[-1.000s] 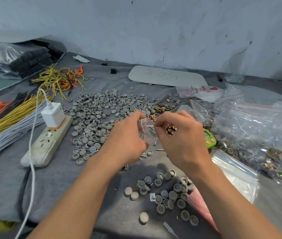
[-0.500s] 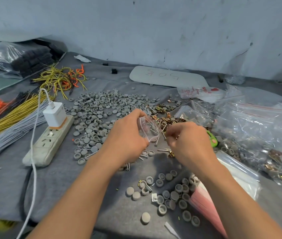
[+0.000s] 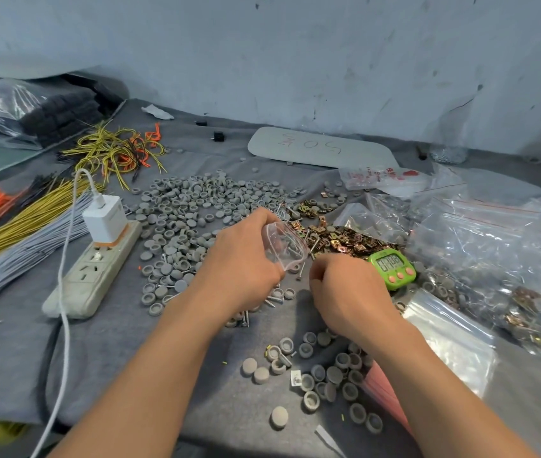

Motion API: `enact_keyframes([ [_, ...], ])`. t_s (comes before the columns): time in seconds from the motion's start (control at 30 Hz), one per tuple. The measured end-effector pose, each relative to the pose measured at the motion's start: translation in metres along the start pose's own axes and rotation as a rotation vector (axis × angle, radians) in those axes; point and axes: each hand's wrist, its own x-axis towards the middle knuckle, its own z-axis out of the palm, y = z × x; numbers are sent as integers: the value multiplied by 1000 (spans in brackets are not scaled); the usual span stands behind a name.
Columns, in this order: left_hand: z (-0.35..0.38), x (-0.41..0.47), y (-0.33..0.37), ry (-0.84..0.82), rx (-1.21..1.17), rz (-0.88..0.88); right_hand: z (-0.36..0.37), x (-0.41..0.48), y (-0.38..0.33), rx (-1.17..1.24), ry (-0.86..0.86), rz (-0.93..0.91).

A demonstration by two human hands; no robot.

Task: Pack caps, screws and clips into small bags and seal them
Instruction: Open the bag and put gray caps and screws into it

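Item: small bag [image 3: 285, 246], clear plastic with a red zip line, centre of frame. Long axis runs from upper left to lower right. Mouth held open, turned toward the right of the frame. Small dark parts show through its wall; their kind cannot be told

Surface: table [image 3: 103, 365] under grey cloth, set against a scuffed pale wall [image 3: 295, 61]
- caps [image 3: 196, 209], grey, spread above centre; a second cluster at lower centre
- clips [image 3: 338, 239], brassy, heaped just right of the bag
- screws [image 3: 275, 299], scattered beneath the hands
- green timer [image 3: 393, 267], right of centre
- power strip [image 3: 94, 272] with white charger [image 3: 105, 219], left
- wire bundles [image 3: 14, 233], far left
- large clear bags [image 3: 493, 246], right
- white board [image 3: 322, 148], upper centre

Left hand [image 3: 242, 262]: grip narrow, fingers curled round the bag's left side; the bag juts up and to the right out of the grip, clear of the table

Right hand [image 3: 345, 289]: just beside the bag's mouth, to its lower right, apart from it; fingers curled under, and whether the grip holds anything cannot be told
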Motion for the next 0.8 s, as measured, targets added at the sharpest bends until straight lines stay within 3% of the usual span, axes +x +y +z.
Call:
enact_keyframes([
  [0.1,1,0,1,-1,6,8,-11,4,3,328,229,21],
  [0.2,3,-1,2,11,20,8,-18,2,2,551,403,-90],
  [0.33,4,-1,3,-1,42,-11,-13,-4,-10,504,460,-329],
  [0.43,4,-1,4,-26,46,11,-6,-2,-15,463,437,-380],
  [0.63,-1,0,2,-4,-20,16,-16,2,6,519,537,-148],
  [0.8,-4,2,0,11,-57,-1,-16,10,22,207,255,93],
])
